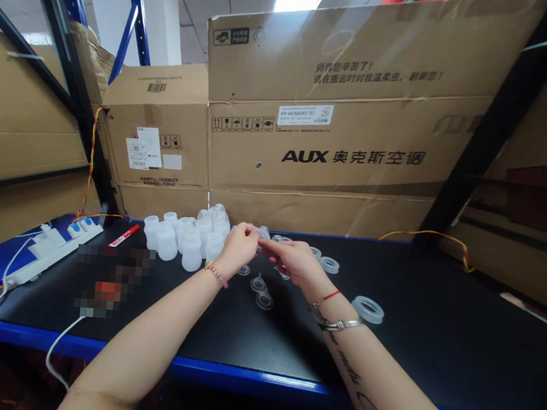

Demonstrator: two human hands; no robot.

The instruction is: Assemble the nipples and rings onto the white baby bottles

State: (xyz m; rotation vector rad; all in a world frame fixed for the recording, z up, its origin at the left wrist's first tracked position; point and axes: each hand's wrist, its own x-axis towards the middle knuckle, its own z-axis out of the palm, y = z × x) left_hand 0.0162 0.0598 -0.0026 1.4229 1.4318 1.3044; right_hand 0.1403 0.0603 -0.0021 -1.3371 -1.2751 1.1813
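Close together over the black tabletop, my left hand and my right hand meet at a small clear bottle nipple. The left fingers pinch its left side. From the right, my thumb and index finger press against it; part of the piece is hidden by the fingers. Below the hands lie loose clear nipples, two of them nearly touching. Just left of my left hand stand several frosted white bottles, some topped with clear domes. Translucent rings lie behind my right hand.
A stack of translucent rings sits right of my right wrist. At left are a red marker, a blurred-out object with a white cable, and a power strip. A large cardboard sheet walls off the back.
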